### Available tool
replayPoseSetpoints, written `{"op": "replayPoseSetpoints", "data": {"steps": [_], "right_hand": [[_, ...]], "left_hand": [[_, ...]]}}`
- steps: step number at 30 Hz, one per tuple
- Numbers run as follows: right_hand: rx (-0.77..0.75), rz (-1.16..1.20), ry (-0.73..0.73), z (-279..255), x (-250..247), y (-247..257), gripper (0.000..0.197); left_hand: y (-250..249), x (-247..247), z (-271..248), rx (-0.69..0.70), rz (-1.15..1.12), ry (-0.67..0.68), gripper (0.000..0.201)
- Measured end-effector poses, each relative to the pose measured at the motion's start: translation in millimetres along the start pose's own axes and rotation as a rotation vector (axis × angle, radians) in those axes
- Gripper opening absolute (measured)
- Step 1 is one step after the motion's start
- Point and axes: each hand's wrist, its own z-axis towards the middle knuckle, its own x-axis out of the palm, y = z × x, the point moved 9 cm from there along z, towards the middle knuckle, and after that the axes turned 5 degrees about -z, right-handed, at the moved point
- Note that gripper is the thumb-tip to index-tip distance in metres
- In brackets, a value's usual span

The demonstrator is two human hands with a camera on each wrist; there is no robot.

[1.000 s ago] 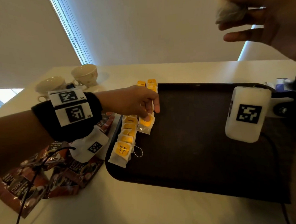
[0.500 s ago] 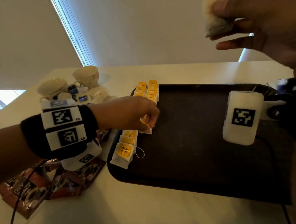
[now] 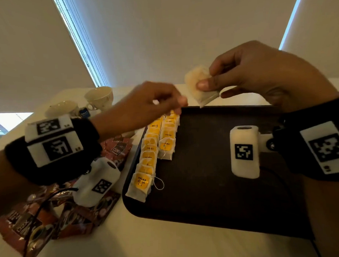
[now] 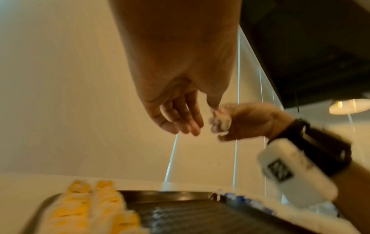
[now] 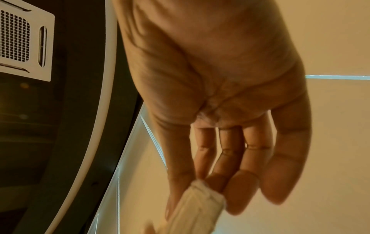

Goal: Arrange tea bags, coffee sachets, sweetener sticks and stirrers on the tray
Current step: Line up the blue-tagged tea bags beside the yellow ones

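While the right hand (image 3: 259,77) pinches a small stack of tea bags (image 3: 199,85) above the tray's (image 3: 215,194) far edge, the left hand (image 3: 150,102) reaches toward it — fingers loosely curled, holding nothing. Two yellow-tagged rows (image 3: 156,148) lie along the tray's left side — coffee sachets (image 3: 52,219) left of it.

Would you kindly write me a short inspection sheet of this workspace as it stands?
Surface: pale table, dark tray on it.
Job's things: two rows of tea bags on the tray; coffee sachets on the table.
Clutter: two cups behind.
Hands: right hand pinches a tea bag stack; left hand reaches toward it, grip unclear.
Cables: black cable over the sachets.
Surroundings: window blinds.
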Motion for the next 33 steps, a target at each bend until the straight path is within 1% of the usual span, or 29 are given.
{"op": "replayPoseSetpoints", "data": {"steps": [2,4,5,7,8,10,11,12,14,15,17,19,21,22,24,25,26,27,29,30,31,33], "right_hand": [[0.009,-0.031,0.032,1,9,0,0.018],[0.012,-0.047,0.057,2,17,0,0.014],[0.014,-0.052,0.063,3,20,0,0.013],[0.018,-0.077,0.067,4,22,-1,0.015],[0.020,-0.088,0.069,5,22,-2,0.016],[0.029,-0.084,0.079,5,23,-4,0.016],[0.033,-0.076,0.083,5,23,-5,0.014],[0.038,-0.071,0.085,6,23,-5,0.012],[0.053,-0.068,0.094,6,25,-7,0.009],[0.060,-0.068,0.107,6,26,-7,0.010],[0.069,-0.058,0.154,5,30,-8,0.012],[0.071,-0.037,0.222,4,38,-7,0.014],[0.074,-0.033,0.283,3,44,-8,0.015],[0.074,-0.046,0.301,3,47,-8,0.016],[0.076,-0.088,0.285,4,45,-10,0.016],[0.075,-0.113,0.259,4,41,-11,0.016],[0.070,-0.133,0.229,4,35,-12,0.016],[0.065,-0.142,0.201,4,29,-12,0.017],[0.053,-0.137,0.140,4,14,-12,0.020],[0.048,-0.118,0.110,3,7,-11,0.022],[0.042,-0.095,0.082,2,1,-11,0.023],[0.027,-0.066,0.025,0,-12,-10,0.021]], "left_hand": [[-16,-10,2,0.020,-0.137,-0.083,0.032],[-27,-11,3,0.033,-0.161,-0.131,0.026],[-29,-12,3,0.027,-0.162,-0.160,0.027],[-26,-13,0,-0.008,-0.199,-0.205,0.028],[-24,-14,-1,-0.018,-0.210,-0.217,0.024],[-22,-18,-3,-0.017,-0.205,-0.227,0.015],[-21,-19,-4,-0.017,-0.216,-0.226,0.015],[-22,-21,-5,-0.014,-0.239,-0.215,0.020],[-27,-20,-6,0.020,-0.283,-0.146,0.027],[-31,-19,-7,0.048,-0.270,-0.103,0.031],[-37,-20,-7,0.114,-0.136,-0.048,0.036],[-39,-22,-5,0.178,0.011,-0.046,0.029],[-40,-23,-3,0.227,0.080,-0.064,0.022],[-40,-24,-3,0.248,0.099,-0.073,0.020],[-41,-25,-2,0.263,0.131,-0.066,0.017],[-39,-25,-1,0.251,0.163,-0.034,0.019],[-34,-21,0,0.207,0.175,0.034,0.020],[-26,-14,-1,0.123,0.163,0.145,0.017],[-6,7,-10,-0.093,0.071,0.404,0.010],[4,17,-16,-0.172,0.039,0.507,0.009],[11,27,-22,-0.218,0.031,0.585,0.008],[22,45,-31,-0.253,0.083,0.688,0.003]]}}
